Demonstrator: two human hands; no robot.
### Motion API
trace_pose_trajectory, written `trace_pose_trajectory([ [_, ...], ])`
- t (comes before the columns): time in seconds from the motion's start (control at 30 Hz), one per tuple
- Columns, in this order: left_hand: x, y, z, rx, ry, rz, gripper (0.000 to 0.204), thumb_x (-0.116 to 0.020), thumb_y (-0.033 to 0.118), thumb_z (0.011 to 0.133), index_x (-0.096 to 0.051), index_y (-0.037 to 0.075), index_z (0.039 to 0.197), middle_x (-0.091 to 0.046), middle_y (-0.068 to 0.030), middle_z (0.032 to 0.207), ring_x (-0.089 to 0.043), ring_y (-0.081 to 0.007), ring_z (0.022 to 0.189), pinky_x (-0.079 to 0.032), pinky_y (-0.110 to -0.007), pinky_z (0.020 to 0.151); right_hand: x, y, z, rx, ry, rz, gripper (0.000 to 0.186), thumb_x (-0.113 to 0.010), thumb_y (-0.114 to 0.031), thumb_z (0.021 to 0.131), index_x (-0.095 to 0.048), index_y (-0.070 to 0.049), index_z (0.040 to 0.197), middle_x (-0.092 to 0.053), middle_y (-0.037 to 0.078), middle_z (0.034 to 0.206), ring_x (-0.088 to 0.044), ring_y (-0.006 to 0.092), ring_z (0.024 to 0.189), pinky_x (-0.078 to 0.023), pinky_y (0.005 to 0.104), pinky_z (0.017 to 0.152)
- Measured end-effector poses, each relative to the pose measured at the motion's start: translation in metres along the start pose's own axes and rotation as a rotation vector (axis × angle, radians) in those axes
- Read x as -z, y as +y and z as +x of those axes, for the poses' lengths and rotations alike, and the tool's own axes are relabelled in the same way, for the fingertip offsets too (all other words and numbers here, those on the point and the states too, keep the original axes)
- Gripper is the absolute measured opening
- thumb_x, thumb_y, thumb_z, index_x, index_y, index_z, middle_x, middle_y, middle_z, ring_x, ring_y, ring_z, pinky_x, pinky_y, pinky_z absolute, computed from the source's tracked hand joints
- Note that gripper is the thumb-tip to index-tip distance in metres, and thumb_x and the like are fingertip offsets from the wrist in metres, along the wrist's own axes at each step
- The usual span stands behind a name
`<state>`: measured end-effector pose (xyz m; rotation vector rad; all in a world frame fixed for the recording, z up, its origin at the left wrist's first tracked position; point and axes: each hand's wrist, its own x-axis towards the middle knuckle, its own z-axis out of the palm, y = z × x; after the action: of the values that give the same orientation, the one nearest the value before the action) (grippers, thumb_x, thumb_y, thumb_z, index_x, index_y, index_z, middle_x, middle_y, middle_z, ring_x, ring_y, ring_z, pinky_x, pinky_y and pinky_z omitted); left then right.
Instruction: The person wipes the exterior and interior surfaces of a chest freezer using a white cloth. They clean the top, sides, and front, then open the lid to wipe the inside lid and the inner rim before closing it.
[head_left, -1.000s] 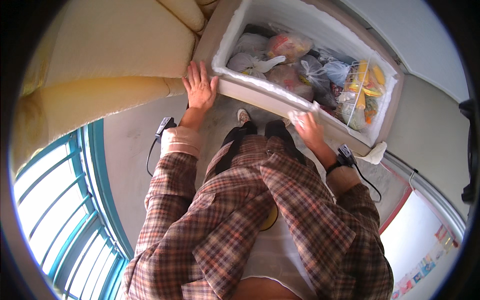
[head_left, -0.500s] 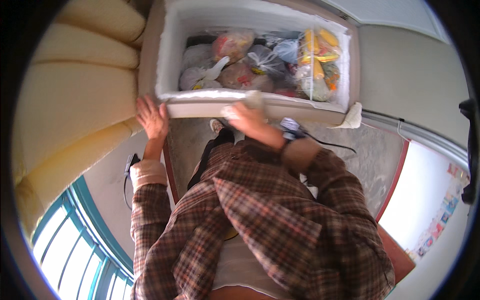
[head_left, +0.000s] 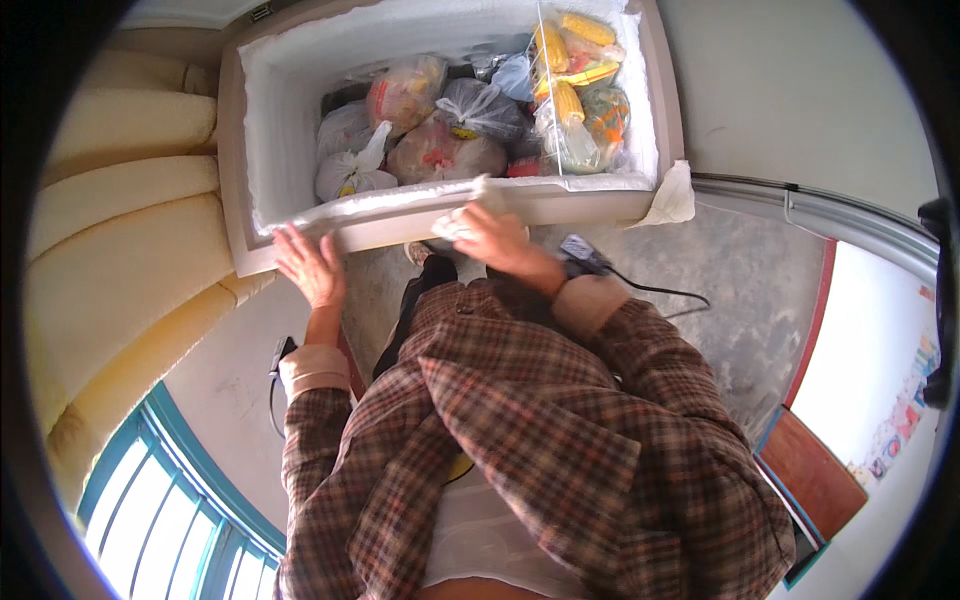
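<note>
An open chest freezer (head_left: 590, 207) with frost-lined walls stands in front of me, full of bagged food. My left hand (head_left: 312, 268) lies with its fingers spread on the near rim, close to the left corner. Around a crumpled whitish cloth (head_left: 453, 224) my right hand (head_left: 497, 242) is closed, pressing it to the middle of the front rim. Slight blur hides some of the right fingers. Just behind the rim are a knotted white bag (head_left: 352, 172), a clear bag with red and brown contents (head_left: 440, 152) and a grey bag (head_left: 484, 110).
A white wire divider (head_left: 550, 110) sets off bagged corn (head_left: 566, 103) on the freezer's right. Another pale cloth (head_left: 672, 196) hangs over the near right corner. Yellowish padded cushions (head_left: 120, 235) border the left side. A black cable (head_left: 655, 290) trails from a device below.
My view has shifted, so the freezer appears farther left and tilted. The right hand with the cloth stays at the front rim; the left hand remains near the left corner.
</note>
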<state>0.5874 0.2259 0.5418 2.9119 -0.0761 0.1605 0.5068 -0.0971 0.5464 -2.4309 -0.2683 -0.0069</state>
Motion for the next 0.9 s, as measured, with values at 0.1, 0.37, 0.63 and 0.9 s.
trace_pose_trajectory([
  [0.1, -0.009, 0.048, -0.012, -0.104, -0.028, -0.049, 0.075, -0.051, 0.038, 0.095, -0.012, 0.008, 0.152, -0.007, -0.0218, 0.157, -0.008, -0.0377, 0.145, -0.004, -0.058, 0.115, 0.038, 0.049, -0.047, -0.047, 0.07, -0.029, 0.034, -0.069, -0.033, 0.079, -0.057, -0.013, 0.105, -0.057, 0.004, 0.096, -0.064, 0.0284, 0.072, -0.053, 0.0405, 0.058],
  [0.37, -0.033, 0.13, -0.031, -0.143, -0.226, 0.034, 0.076, -0.051, 0.041, 0.093, -0.015, 0.007, 0.151, -0.009, -0.0227, 0.156, -0.011, -0.0367, 0.145, -0.005, -0.06, 0.113, 0.101, 0.114, -0.112, -0.155, 0.177, -0.053, 0.022, -0.066, -0.025, 0.077, -0.057, -0.012, 0.092, -0.057, 0.007, 0.089, -0.062, 0.0303, 0.071, -0.05, 0.042, 0.057],
  [0.63, -0.032, 0.132, -0.031, -0.111, -0.362, 0.084, 0.071, -0.039, 0.049, 0.097, -0.016, 0.013, 0.152, -0.007, -0.0189, 0.158, -0.004, -0.0358, 0.146, 0.003, -0.059, 0.113, 0.1, 0.111, -0.105, -0.176, 0.209, 0.003, 0.022, -0.066, -0.022, 0.077, -0.055, -0.009, 0.09, -0.057, 0.009, 0.088, -0.061, 0.0332, 0.073, -0.049, 0.0431, 0.059],
  [0.9, -0.032, 0.13, -0.029, -0.132, -0.386, 0.059, 0.071, -0.041, 0.049, 0.096, -0.016, 0.013, 0.152, -0.006, -0.0206, 0.157, -0.003, -0.0385, 0.146, 0.002, -0.062, 0.112, 0.082, 0.085, -0.067, -0.201, 0.135, -0.042, 0.025, -0.067, -0.026, 0.08, -0.054, -0.008, 0.091, -0.057, 0.01, 0.089, -0.061, 0.0347, 0.073, -0.049, 0.0439, 0.062],
])
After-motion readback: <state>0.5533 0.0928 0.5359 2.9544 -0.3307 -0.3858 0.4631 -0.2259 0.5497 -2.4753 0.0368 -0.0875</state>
